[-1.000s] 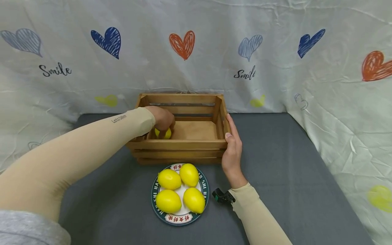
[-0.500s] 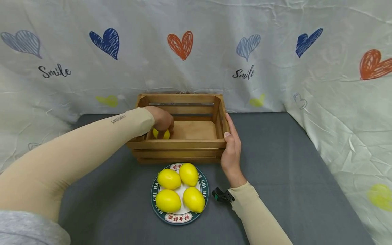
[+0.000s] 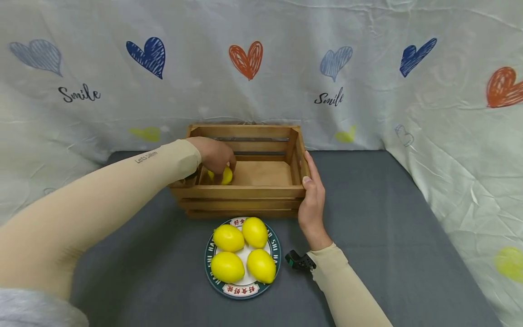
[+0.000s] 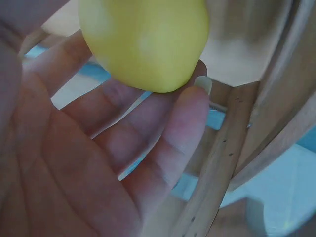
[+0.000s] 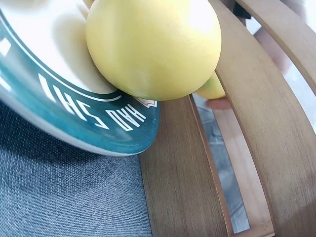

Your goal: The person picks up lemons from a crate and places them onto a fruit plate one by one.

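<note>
Inside the left end of the slatted wooden crate [image 3: 241,193], my left hand [image 3: 214,155] holds a yellow lemon [image 3: 227,176] from above. The left wrist view shows the same lemon [image 4: 145,44] at the fingertips, with the crate's slats behind. My right hand [image 3: 313,209] lies along the outside of the crate's right end, fingers extended and thumb by the front corner. Just in front of the crate is a round plate [image 3: 242,291] with a green lettered rim, bearing several lemons [image 3: 227,267]. Through the slats in the right wrist view, part of the held lemon [image 5: 212,88] shows.
A dark grey cloth [image 3: 380,218] covers the table. Behind and to the right hangs a pale curtain [image 3: 282,41] printed with hearts. The crate's back stands close to the curtain. On the right wrist is a black strap [image 3: 300,260], close to the plate's right side.
My left wrist has shifted slightly left and up, and the lemon has turned a little in the fingers. The right hand keeps its place on the crate; the head view has shifted slightly.
</note>
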A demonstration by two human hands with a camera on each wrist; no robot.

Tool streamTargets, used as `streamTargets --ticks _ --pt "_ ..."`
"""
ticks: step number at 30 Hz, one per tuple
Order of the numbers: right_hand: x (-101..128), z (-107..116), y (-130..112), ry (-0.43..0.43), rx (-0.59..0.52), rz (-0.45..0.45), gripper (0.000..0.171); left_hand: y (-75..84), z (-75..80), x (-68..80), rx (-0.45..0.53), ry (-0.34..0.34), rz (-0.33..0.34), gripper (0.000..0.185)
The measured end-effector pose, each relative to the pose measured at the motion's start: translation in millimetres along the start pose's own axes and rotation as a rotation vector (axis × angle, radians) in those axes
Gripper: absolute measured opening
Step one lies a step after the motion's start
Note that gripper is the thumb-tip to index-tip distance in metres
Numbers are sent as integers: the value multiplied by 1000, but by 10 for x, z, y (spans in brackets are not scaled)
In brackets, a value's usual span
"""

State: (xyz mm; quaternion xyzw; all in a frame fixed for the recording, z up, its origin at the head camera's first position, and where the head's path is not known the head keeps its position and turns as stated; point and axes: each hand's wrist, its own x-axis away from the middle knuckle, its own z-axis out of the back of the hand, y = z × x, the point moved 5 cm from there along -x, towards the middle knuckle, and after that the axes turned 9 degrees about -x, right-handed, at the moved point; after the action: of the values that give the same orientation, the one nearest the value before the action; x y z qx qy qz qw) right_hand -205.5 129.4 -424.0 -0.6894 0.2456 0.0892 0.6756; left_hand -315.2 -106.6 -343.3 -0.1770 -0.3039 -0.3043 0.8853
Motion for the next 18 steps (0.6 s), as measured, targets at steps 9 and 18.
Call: streamTargets --ticks 9,18 --pt "-10 4 1 18 8 -14 65 -17 195 403 96 187 -36 55" --pt "-8 -6 -14 13 7 -2 65 -2 248 836 133 358 -63 53"
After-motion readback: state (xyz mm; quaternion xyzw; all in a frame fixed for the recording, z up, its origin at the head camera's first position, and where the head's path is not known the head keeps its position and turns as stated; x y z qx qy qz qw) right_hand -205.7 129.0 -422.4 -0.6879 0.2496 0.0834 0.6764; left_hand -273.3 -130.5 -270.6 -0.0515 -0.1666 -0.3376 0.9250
